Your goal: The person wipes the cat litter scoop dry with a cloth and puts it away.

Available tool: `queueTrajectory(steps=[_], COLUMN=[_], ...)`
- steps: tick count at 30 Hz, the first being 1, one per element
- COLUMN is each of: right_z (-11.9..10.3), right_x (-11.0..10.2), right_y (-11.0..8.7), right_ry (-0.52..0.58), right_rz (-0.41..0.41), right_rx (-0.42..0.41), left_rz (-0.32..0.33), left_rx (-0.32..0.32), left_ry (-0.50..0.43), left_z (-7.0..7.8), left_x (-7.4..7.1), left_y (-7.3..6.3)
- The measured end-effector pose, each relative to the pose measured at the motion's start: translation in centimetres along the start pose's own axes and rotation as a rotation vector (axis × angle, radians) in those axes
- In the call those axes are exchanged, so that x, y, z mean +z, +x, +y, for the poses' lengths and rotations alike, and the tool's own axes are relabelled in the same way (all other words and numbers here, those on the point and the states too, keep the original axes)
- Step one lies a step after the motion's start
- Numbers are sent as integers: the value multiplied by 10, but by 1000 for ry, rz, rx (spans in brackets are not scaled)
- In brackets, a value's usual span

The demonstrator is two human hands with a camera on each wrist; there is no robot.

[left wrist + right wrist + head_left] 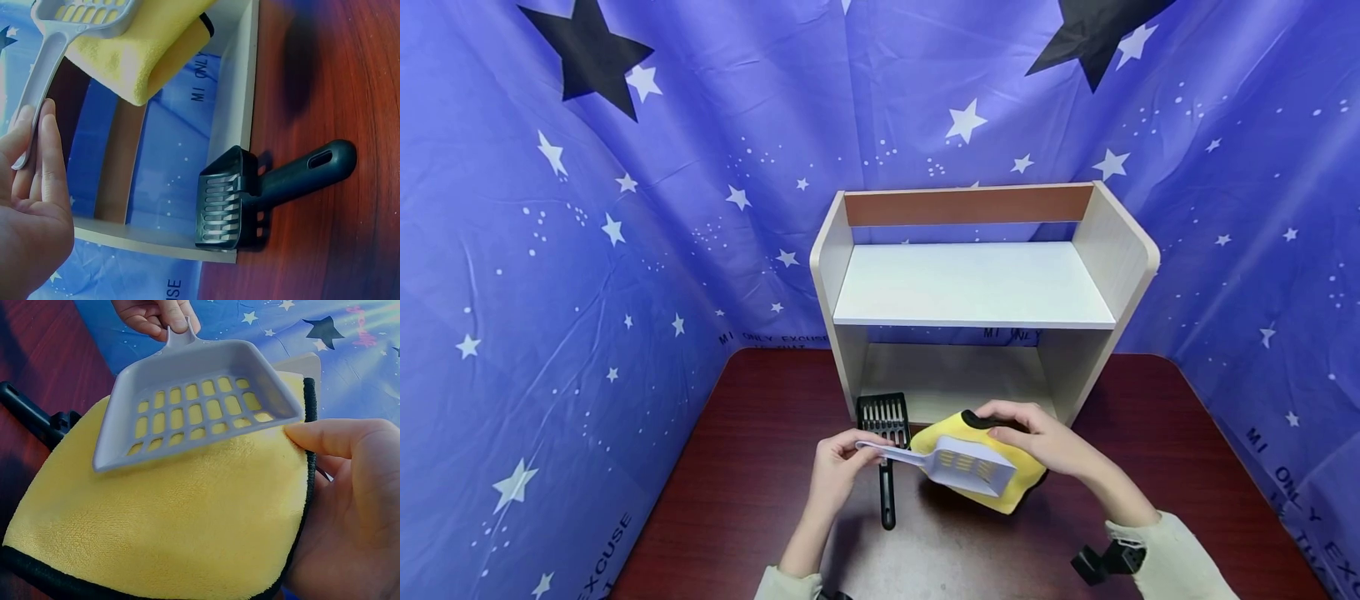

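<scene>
My left hand pinches the handle of a light grey slotted litter scoop, held in the air over the table. In my right hand is a folded yellow cloth with black edging, gripped at its edge between thumb and fingers. The cloth lies behind the scoop's slotted pan, and yellow shows through the slots. A second scoop, black, rests on the table near my left hand, its slotted end at the shelf's front edge and its handle toward me.
A small two-level shelf unit of pale wood with a white upper board stands at the back of the dark red-brown table. Blue star-patterned curtains hang behind and at both sides.
</scene>
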State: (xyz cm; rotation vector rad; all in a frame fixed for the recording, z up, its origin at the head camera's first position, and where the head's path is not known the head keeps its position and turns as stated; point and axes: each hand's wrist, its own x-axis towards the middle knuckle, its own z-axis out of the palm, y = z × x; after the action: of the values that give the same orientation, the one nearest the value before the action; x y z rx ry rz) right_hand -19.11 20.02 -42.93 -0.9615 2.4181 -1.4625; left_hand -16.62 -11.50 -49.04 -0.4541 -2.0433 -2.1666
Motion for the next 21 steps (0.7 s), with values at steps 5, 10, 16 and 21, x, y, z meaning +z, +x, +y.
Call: queueTrajectory(steps=[5,10,16,21], right_z=[1,4,7,8], right_x=[-1,-3,-5,-7], right_y=[-2,-5,-10,-16], right_ry=[-17,-20,19,34], right_rz=[27,49,75,104], right_rx=[-9,-54,-102,-87], left_rz=[21,27,62,105], left_rx=[6,19,4,-7], left_ry=[4,0,-10,-17], left_z=[-1,-1,-1,0], left_x=[-2,-4,-6,-8], left_y=[0,1,3,4])
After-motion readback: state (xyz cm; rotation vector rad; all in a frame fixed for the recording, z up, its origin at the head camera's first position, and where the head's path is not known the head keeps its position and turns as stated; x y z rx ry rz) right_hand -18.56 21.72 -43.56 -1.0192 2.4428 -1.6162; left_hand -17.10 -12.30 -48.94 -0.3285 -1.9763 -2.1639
